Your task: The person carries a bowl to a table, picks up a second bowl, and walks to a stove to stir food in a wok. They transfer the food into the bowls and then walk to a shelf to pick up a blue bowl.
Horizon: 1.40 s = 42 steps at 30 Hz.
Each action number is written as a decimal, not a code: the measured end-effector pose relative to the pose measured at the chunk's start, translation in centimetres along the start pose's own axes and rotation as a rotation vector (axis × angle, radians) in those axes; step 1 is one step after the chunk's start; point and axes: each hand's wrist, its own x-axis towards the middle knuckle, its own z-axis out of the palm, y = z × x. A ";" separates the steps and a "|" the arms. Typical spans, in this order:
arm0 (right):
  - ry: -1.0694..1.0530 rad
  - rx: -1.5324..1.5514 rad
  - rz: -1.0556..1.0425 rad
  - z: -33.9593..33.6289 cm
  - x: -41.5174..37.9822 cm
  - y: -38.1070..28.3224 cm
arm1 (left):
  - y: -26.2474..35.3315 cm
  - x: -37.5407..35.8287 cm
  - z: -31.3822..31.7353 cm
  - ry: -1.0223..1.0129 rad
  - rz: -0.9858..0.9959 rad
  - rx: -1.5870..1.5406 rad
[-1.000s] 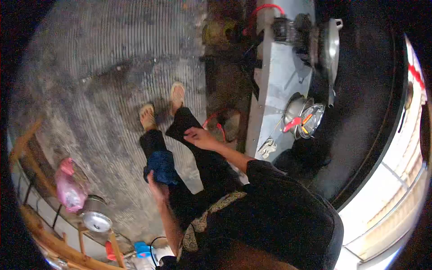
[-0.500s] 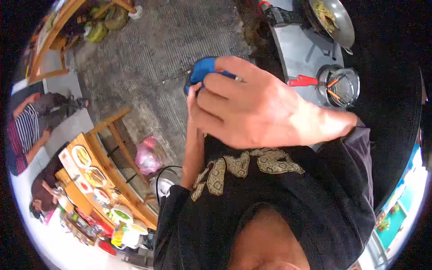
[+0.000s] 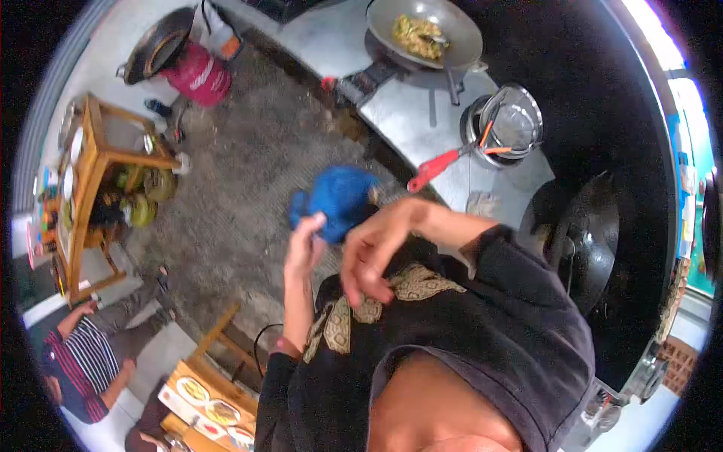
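Note:
My left hand [image 3: 303, 247] pinches the lower edge of a blue cloth item [image 3: 343, 197] that looks like a cap, held out in front of my chest. Motion blurs its outline, so I cannot make out its details. My right hand [image 3: 374, 252] is just right of and below it, bent at the wrist, with its fingers loosely curled downward and nothing visible in them. It appears apart from the blue cap. Behind my right hand is my dark shirt [image 3: 467, 316] with patterned patches.
At the right, a counter [image 3: 403, 128] carries a wok [image 3: 463, 22] of food and a strainer [image 3: 518, 120] with a red handle. Another dark wok [image 3: 591, 241] lies beyond. A red gas cylinder [image 3: 197, 75], a wooden table [image 3: 120, 157] and a seated person [image 3: 94, 354] are at the left.
My right hand has come away from the blue cap and dropped toward my chest. The left hand keeps the cap. The view has turned, bringing the counter and woks further in.

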 end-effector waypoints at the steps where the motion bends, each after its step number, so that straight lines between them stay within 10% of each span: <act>1: 0.089 0.181 -0.093 -1.5 -0.9 1.2 | -0.1 0.3 0.7 -0.014 -0.090 0.124; 3: 0.223 0.133 -0.206 -1.6 -2.7 0.0 | 2.1 3.5 4.3 -0.254 0.062 0.120; 6: -0.038 0.114 -0.393 -2.0 -6.2 -1.8 | 4.2 7.8 6.2 -0.044 -0.073 -0.083; 9: 0.480 0.319 -0.416 -3.7 -9.4 -2.9 | 3.2 11.4 7.1 -0.166 -0.345 0.090; 12: 0.559 -0.144 -0.344 -3.1 -13.4 -4.9 | 5.5 17.3 9.3 0.047 -0.259 -0.036; 18: 1.862 -0.401 -0.293 -7.0 -21.8 0.7 | 15.0 30.9 6.3 0.122 -0.065 0.231; 25: 2.365 -0.402 -0.049 -7.8 -24.0 1.8 | 21.4 55.9 14.6 0.255 0.725 1.410; 29: 2.498 -0.136 -0.105 -9.5 -21.9 1.1 | 21.6 72.0 16.3 0.239 0.739 1.733; 35: 2.640 0.136 -0.120 -13.7 -17.8 0.7 | 22.5 76.1 21.5 -0.056 0.092 1.171; 42: 2.675 0.123 -0.132 -16.3 -16.1 -2.5 | 21.2 79.7 21.8 -0.283 -0.112 1.305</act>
